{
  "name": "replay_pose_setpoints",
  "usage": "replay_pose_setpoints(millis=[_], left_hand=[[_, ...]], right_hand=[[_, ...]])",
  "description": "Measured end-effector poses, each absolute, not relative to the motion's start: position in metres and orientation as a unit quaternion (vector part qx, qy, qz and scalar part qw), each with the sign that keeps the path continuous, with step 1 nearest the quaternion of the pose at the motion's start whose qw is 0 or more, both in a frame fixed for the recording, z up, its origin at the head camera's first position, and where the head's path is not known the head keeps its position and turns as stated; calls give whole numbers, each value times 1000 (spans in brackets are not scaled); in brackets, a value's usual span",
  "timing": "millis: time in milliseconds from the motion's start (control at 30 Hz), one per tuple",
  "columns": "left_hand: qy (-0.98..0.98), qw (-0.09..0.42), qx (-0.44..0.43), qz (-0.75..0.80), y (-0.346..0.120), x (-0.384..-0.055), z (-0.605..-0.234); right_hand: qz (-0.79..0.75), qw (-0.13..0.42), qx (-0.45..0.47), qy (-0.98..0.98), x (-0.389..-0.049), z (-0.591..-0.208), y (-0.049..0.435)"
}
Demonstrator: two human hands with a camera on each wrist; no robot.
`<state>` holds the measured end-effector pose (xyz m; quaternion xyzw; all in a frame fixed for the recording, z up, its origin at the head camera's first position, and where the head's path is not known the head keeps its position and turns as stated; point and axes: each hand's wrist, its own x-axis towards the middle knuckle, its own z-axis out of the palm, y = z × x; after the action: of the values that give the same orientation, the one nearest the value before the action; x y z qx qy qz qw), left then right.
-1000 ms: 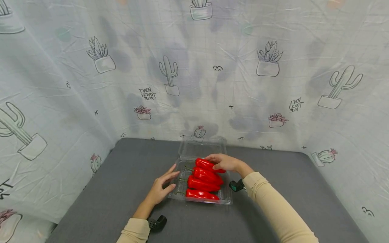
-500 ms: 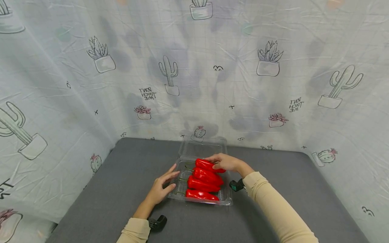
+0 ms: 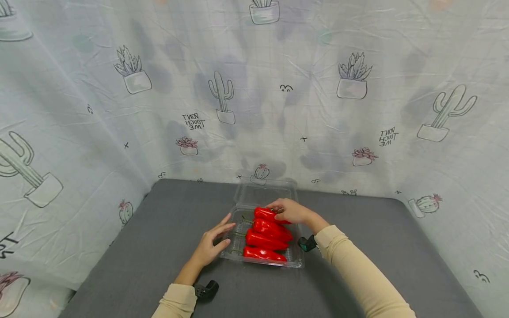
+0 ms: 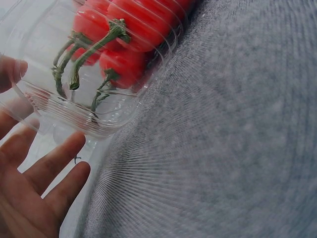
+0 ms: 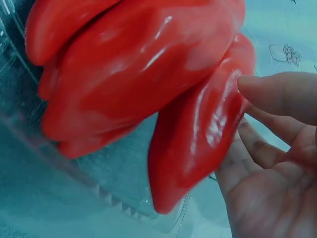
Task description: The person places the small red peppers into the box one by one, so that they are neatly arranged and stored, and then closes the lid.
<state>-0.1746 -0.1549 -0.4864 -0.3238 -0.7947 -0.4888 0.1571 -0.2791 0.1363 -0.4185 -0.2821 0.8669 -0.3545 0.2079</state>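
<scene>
A clear plastic clamshell box holds several long red peppers lying side by side, their green stems toward the left. My right hand grips the farthest pepper, which lies at the back of the box. In the right wrist view the thumb presses this pepper's side, with the fingers behind it. My left hand is at the box's left side, fingers spread and fairly straight. The left wrist view shows those fingertips along the ribbed wall, below the pepper stems.
The box's transparent lid is folded back toward the rear wall. Grey cloth covers the table. A pale curtain with cactus drawings surrounds the back and sides. Each wrist wears a dark device, such as the one on the left wrist.
My right hand has shifted slightly left and back, and the farthest pepper has slid a little left with it. The left hand stays in place beside the box.
</scene>
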Motion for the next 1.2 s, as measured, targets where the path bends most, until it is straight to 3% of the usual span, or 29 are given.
replay_pose_setpoints(millis=[1200], left_hand=[[-800,149,-321,-484,-156,-175,-487]], right_hand=[[-459,132,-236,847,-285,-425,181]])
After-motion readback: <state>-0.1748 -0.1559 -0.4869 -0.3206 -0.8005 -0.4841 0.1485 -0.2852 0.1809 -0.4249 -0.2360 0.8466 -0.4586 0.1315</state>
